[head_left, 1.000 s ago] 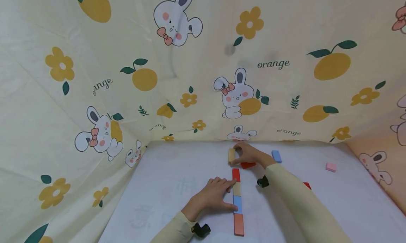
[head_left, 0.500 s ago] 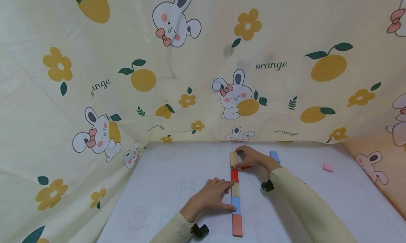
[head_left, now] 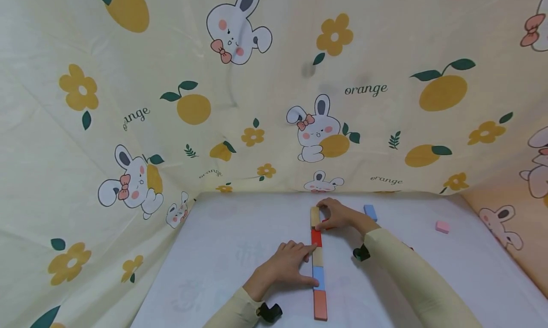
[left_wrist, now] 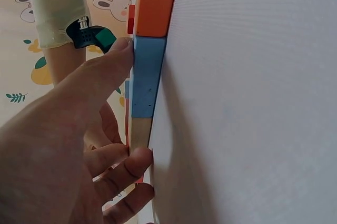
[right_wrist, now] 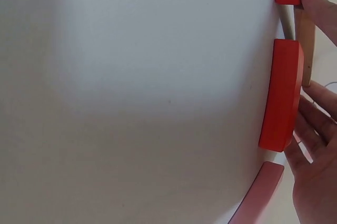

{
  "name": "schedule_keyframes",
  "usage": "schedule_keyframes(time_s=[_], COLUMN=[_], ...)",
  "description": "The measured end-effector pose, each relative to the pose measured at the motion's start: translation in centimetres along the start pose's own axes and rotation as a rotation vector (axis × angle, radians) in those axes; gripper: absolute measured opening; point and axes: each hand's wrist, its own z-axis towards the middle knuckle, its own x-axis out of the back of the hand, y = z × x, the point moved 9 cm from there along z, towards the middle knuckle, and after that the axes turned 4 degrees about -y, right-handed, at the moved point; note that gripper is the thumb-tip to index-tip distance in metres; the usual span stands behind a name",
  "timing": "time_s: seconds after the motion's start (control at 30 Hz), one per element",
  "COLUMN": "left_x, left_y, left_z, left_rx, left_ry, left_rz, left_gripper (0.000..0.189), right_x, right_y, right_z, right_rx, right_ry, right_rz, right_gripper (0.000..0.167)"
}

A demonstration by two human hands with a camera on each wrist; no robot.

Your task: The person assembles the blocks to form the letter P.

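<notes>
A straight row of blocks runs away from me: a salmon-orange block (head_left: pixel 320 305) nearest, then a blue block (head_left: pixel 318 275), a tan wooden block (head_left: pixel 318 256), a red block (head_left: pixel 316 236) and a second tan wooden block (head_left: pixel 315 216) at the far end. My left hand (head_left: pixel 282 266) lies along the row's left side, thumb on the blue block and index fingertip on the red one. At the far end my right hand (head_left: pixel 340 214) pinches the far tan block lengthwise, thumb at its near end and fingers at its far end, as the right wrist view shows.
A loose red block (right_wrist: pixel 280 95) lies just right of the far tan block, mostly behind my right hand in the head view. Farther right are a blue block (head_left: pixel 370 212) and a pink block (head_left: pixel 443 227) on the white table (head_left: pixel 222 252). A printed cloth (head_left: pixel 257 99) hangs behind.
My right hand has brought the far tan block toward me and slightly right, closing the gap to the red block in the row. The left hand keeps its place on the row.
</notes>
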Motion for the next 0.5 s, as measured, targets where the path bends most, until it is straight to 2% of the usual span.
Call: schedule_keyframes(time_s=[0.5], left_x=[-0.04], left_y=[0.04], left_z=[-0.02], left_rx=[-0.019], left_ry=[0.019], left_rz=[0.017], left_gripper=[0.100], right_x=[-0.34], right_y=[-0.10], right_z=[-0.22], right_rx=[-0.004], right_ry=[-0.021], right_rz=[-0.025], right_gripper=[0.093])
